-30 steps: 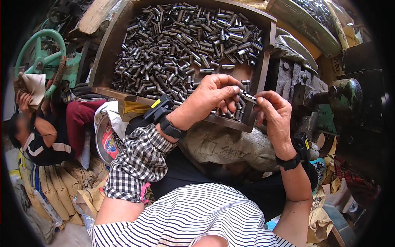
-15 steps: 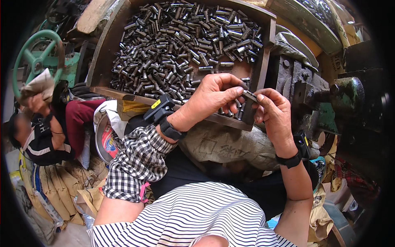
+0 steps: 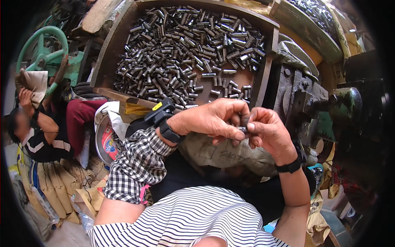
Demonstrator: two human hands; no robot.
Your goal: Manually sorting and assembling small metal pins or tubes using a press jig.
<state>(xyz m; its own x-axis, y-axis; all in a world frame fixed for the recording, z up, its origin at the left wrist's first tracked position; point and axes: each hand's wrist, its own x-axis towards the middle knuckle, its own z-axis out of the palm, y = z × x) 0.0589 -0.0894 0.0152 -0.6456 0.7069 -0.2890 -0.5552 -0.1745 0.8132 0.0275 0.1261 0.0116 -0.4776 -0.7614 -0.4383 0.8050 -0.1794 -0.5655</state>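
My left hand [image 3: 216,119] and my right hand [image 3: 269,131] meet in front of the tray, both closed in a pinch. Between their fingertips is a small shiny metal piece [image 3: 242,129], mostly covered by fingers; its exact kind is hidden. Just beyond them, a wooden tray [image 3: 266,74] holds a heap of short metal tubes [image 3: 164,53]. Some tubes lie singly on the tray's bare floor near my hands. Each wrist wears a black strap with a device, and a checked sleeve [image 3: 138,164] covers my left forearm.
A dark, greasy machine [image 3: 317,99] stands close on the right. Grey sacking [image 3: 222,152] hangs below the tray. At left are a metal bowl [image 3: 98,138], a green handwheel [image 3: 39,61] and another person [image 3: 47,127] holding a cloth-like piece. A second tray [image 3: 308,24] sits far right.
Both hands have come down and nearer my body, away from the tray's front corner, with the metal piece between them. The other person's raised hand and cloth-like piece have shifted slightly.
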